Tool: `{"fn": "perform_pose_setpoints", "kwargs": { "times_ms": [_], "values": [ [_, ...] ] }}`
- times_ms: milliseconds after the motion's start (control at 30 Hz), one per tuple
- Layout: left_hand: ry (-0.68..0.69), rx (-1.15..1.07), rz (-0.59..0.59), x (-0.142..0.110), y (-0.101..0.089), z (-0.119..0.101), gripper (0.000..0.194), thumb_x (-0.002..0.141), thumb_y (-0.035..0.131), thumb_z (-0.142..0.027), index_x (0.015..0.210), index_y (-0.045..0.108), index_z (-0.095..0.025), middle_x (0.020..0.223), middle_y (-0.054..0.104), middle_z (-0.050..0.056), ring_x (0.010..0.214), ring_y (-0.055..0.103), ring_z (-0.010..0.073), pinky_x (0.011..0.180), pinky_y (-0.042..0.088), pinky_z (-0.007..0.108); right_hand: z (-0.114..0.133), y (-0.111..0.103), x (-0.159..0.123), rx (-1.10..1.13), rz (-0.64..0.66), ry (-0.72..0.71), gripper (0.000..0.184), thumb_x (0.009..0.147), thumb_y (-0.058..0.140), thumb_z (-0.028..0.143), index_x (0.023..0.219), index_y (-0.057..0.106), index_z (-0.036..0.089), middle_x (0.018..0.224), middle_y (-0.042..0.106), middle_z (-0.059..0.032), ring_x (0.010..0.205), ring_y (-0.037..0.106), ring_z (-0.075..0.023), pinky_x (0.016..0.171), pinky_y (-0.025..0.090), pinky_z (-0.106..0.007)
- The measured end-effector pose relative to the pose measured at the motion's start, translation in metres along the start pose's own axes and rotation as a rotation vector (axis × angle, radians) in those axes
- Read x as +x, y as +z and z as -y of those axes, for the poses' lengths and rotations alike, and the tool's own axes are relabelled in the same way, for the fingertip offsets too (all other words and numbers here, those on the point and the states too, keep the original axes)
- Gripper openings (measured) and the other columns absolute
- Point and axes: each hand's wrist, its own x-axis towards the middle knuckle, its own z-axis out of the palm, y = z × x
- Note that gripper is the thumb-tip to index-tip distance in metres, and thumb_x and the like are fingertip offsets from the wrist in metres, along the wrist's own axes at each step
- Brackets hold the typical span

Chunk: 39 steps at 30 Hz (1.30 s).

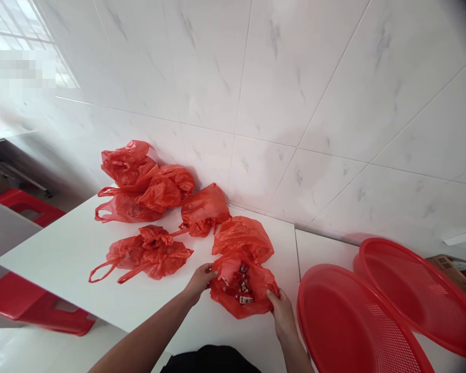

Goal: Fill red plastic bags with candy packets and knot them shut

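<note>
A red plastic bag (238,309) lies on the white table with its mouth spread wide. Inside it are several small wrapped packets (245,299), too small to name exactly. My left hand (200,282) pinches the bag's left rim between thumb and fingers. On the opposite side my right hand (282,309) grips the right rim, thumb on the inner face. Just behind, touching this bag, sits another red plastic bag (243,235), bulging. To the left of my left hand rests a slumped red bag (151,254) with its handles loose on the table.
More filled red bags (132,178) are heaped at the back left of the white table (54,248), by the tiled wall (202,77). Two large red plastic baskets (345,316) stand close on the right. Red stools (34,303) are at the left, below table height.
</note>
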Motion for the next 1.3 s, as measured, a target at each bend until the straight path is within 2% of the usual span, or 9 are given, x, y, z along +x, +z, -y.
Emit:
{"fn": "perform_pose_setpoints", "kwargs": {
  "times_ms": [100, 267, 467, 600, 667, 800, 933, 1167, 1300],
  "values": [
    [0.111, -0.012, 0.016, -0.005, 0.0, -0.025, 0.039, 0.068, 0.069, -0.04, 0.097, 0.059, -0.017, 0.09, 0.068, 0.005, 0.076, 0.064, 0.0168, 0.075, 0.049, 0.031, 0.024, -0.009, -0.006, 0.029, 0.02, 0.021, 0.036, 0.075, 0.061, 0.048, 0.095, 0.058, 0.018, 0.089, 0.068, -0.0032, 0.083, 0.064, -0.0209, 0.072, 0.05, -0.03],
    [0.229, 0.033, 0.027, -0.021, -0.006, -0.054, 0.04, 0.071, 0.066, -0.044, 0.098, 0.059, -0.016, 0.089, 0.068, 0.005, 0.075, 0.062, 0.0165, 0.074, 0.048, 0.03, 0.051, -0.027, -0.023, -0.018, 0.013, -0.003, 0.027, 0.077, 0.06, 0.047, 0.087, 0.056, 0.022, 0.083, 0.063, 0.0016, 0.08, 0.059, -0.0174, 0.072, 0.047, -0.027],
    [0.234, 0.242, -0.052, -0.03, -0.017, -0.051, 0.044, 0.065, 0.067, -0.029, 0.107, 0.062, -0.017, 0.076, 0.065, 0.001, 0.07, 0.06, 0.0177, 0.068, 0.044, 0.029, 0.036, -0.033, -0.036, -0.245, -0.018, 0.027, 0.024, 0.073, 0.059, 0.046, 0.078, 0.058, 0.022, 0.079, 0.066, -0.0013, 0.076, 0.061, -0.0215, 0.068, 0.046, -0.03],
    [0.223, 0.39, -0.134, -0.035, -0.024, -0.047, 0.023, 0.06, 0.064, -0.02, 0.082, 0.068, -0.019, 0.063, 0.061, -0.002, 0.061, 0.054, 0.0168, 0.061, 0.038, 0.028, 0.026, -0.035, -0.039, -0.333, -0.024, 0.019, 0.022, 0.074, 0.057, 0.044, 0.075, 0.056, 0.022, 0.076, 0.065, -0.0015, 0.073, 0.061, -0.0212, 0.067, 0.046, -0.031],
    [0.229, 0.419, -0.164, -0.037, -0.026, -0.048, 0.009, 0.061, 0.064, -0.023, 0.07, 0.065, -0.019, 0.057, 0.057, -0.002, 0.057, 0.05, 0.0155, 0.057, 0.035, 0.027, 0.025, -0.037, -0.039, -0.293, -0.067, 0.036, 0.029, 0.071, 0.061, 0.045, 0.088, 0.058, 0.021, 0.079, 0.065, -0.0021, 0.077, 0.061, -0.0218, 0.07, 0.047, -0.032],
    [0.28, 0.381, -0.198, -0.039, -0.027, -0.059, 0.017, 0.067, 0.064, -0.035, 0.071, 0.062, -0.019, 0.06, 0.054, -0.003, 0.057, 0.048, 0.0143, 0.056, 0.034, 0.025, 0.028, -0.043, -0.036, -0.074, -0.029, 0.151, 0.058, 0.068, 0.066, 0.045, 0.118, 0.051, 0.02, 0.086, 0.064, -0.0017, 0.084, 0.061, -0.0208, 0.075, 0.048, -0.031],
    [0.348, 0.285, -0.185, -0.039, -0.024, -0.08, 0.029, 0.071, 0.061, -0.047, 0.074, 0.058, -0.018, 0.064, 0.057, -0.001, 0.061, 0.052, 0.0148, 0.06, 0.039, 0.025, 0.043, -0.049, -0.033, -0.02, 0.105, 0.257, 0.035, 0.073, 0.061, 0.049, 0.093, 0.061, 0.02, 0.088, 0.063, -0.0023, 0.079, 0.058, -0.0177, 0.069, 0.047, -0.028],
    [0.499, 0.211, -0.153, -0.058, -0.01, -0.13, 0.032, 0.078, 0.059, -0.047, 0.091, 0.057, -0.019, 0.061, 0.046, -0.005, 0.059, 0.047, 0.0125, 0.059, 0.039, 0.024, 0.103, -0.051, -0.038, -0.024, 0.068, -0.072, 0.029, 0.078, 0.059, 0.049, 0.071, 0.056, 0.021, 0.072, 0.056, 0.0002, 0.071, 0.052, -0.0163, 0.068, 0.046, -0.028],
    [0.61, 0.304, -0.075, -0.076, -0.003, -0.141, 0.033, 0.077, 0.06, -0.033, 0.109, 0.056, -0.023, 0.071, 0.046, -0.004, 0.067, 0.049, 0.0129, 0.064, 0.042, 0.024, 0.114, -0.043, -0.039, 0.079, -0.002, -0.135, 0.027, 0.075, 0.064, 0.047, 0.074, 0.057, 0.021, 0.103, 0.06, -0.0054, 0.092, 0.057, -0.0208, 0.075, 0.048, -0.028]
  ]
}}
